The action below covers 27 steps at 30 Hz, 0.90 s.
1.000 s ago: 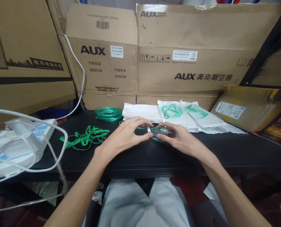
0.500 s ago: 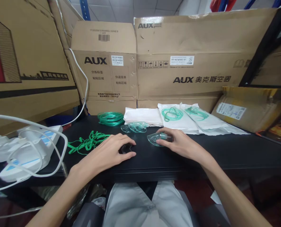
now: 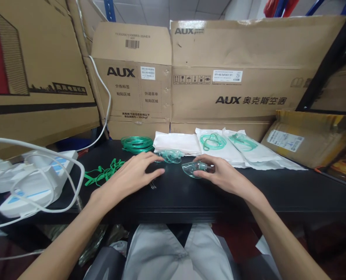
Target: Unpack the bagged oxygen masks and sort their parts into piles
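My right hand [image 3: 216, 170] has its thumb and fingers closed round the connector end of a clear face mask [image 3: 188, 169], held low over the black table [image 3: 173, 200]. My left hand [image 3: 142, 168] is open, thumb and fingers apart. Its fingertips are at the small pile of clear masks [image 3: 173, 156]; whether they touch is hard to tell. Below its thumb lie a few thin metal strips [image 3: 152, 186], partly hidden by the hand. Left of that hand is a tangle of green elastic straps [image 3: 104, 173]. Behind it sits a coil of green tubing [image 3: 136, 144].
White packets [image 3: 175, 142] lie at the back, and two packets to their right show green tubing [image 3: 213, 141]. A white power strip [image 3: 39, 186] with looping cables stands at left. Large cardboard boxes [image 3: 225, 89] wall the back; a smaller taped box [image 3: 301, 136] is at right.
My left hand has lifted from the metal strips and moved forward toward the mask pile, its fingers opening. My right hand keeps hold of the mask. The view has shifted slightly.
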Available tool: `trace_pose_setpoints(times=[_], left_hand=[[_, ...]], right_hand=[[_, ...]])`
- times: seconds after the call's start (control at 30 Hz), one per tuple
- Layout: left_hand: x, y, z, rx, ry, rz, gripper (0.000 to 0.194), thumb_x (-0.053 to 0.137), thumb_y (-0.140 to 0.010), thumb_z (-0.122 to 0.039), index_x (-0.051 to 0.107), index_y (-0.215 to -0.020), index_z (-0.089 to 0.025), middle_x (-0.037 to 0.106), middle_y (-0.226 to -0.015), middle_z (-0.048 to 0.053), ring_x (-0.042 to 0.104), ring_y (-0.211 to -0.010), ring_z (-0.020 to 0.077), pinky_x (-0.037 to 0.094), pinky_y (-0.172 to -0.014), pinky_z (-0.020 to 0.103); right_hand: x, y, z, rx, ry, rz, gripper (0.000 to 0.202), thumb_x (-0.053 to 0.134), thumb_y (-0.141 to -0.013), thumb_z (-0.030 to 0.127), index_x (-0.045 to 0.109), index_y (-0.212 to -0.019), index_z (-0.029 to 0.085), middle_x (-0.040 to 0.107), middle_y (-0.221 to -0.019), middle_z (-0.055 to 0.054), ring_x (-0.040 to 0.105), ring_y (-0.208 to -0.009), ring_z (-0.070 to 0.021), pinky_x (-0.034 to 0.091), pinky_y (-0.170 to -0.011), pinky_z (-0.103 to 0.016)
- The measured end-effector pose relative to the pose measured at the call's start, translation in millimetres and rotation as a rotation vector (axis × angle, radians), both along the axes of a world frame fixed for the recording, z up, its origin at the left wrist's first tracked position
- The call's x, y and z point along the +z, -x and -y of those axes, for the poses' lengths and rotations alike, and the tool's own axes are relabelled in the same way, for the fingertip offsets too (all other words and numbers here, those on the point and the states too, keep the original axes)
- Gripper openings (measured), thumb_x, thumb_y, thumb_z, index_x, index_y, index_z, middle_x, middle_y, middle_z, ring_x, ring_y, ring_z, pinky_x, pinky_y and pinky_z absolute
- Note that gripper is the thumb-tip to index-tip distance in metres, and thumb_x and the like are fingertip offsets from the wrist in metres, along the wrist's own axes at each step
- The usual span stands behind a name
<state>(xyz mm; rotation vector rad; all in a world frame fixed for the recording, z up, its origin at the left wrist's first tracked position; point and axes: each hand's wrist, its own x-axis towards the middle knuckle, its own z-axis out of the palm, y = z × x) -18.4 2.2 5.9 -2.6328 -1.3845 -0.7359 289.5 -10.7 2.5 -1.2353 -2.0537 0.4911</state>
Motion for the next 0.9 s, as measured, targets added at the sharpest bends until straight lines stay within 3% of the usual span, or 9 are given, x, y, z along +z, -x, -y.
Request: trace_pose_setpoints(times=[0.13, 0.3, 0.57, 0.9], left_hand=[[15.3, -20, -43, -0.069, -0.104, 0.016, 0.040, 0.050, -0.103, -0.046, 0.064, -0.133, -0.024, 0.064, -0.135, 0.006, 0.056, -0.129, 0.0261, 0.040, -0.110, 0.038], [20.0, -31, -79, -0.155, 0.011, 0.008, 0.031, 0.057, -0.100, -0.040, 0.070, -0.122, -0.023, 0.068, -0.128, 0.007, 0.059, -0.124, 0.0275, 0.042, -0.106, 0.039], [11.8, -30, -82, -0.174, 0.067, 0.085, 0.031, 0.065, -0.094, -0.041, 0.070, -0.119, -0.022, 0.072, -0.122, 0.005, 0.064, -0.113, 0.0236, 0.046, -0.098, 0.033], [7.2, -28, -89, -0.194, 0.055, 0.120, 0.037, 0.066, -0.094, -0.043, 0.067, -0.126, -0.025, 0.071, -0.125, 0.004, 0.065, -0.111, 0.0231, 0.047, -0.099, 0.034]], right_hand=[[3.7, -1, -22, -0.010, -0.076, -0.007, 0.030, 0.073, -0.086, 0.039, 0.068, -0.112, 0.025, 0.073, -0.115, -0.005, 0.066, -0.105, -0.0255, 0.050, -0.089, -0.038], [13.0, 10, -52, -0.006, -0.147, -0.014, 0.030, 0.074, -0.085, 0.036, 0.067, -0.110, 0.022, 0.072, -0.116, -0.007, 0.066, -0.104, -0.0245, 0.050, -0.092, -0.038], [6.7, 30, -80, 0.059, -0.172, -0.013, 0.031, 0.074, -0.087, 0.029, 0.067, -0.116, 0.021, 0.075, -0.115, -0.009, 0.070, -0.109, -0.0249, 0.053, -0.093, -0.038], [0.8, 29, -79, 0.082, -0.222, 0.107, 0.038, 0.066, -0.093, 0.023, 0.069, -0.131, 0.022, 0.071, -0.134, -0.008, 0.064, -0.127, -0.0261, 0.046, -0.110, -0.039]])
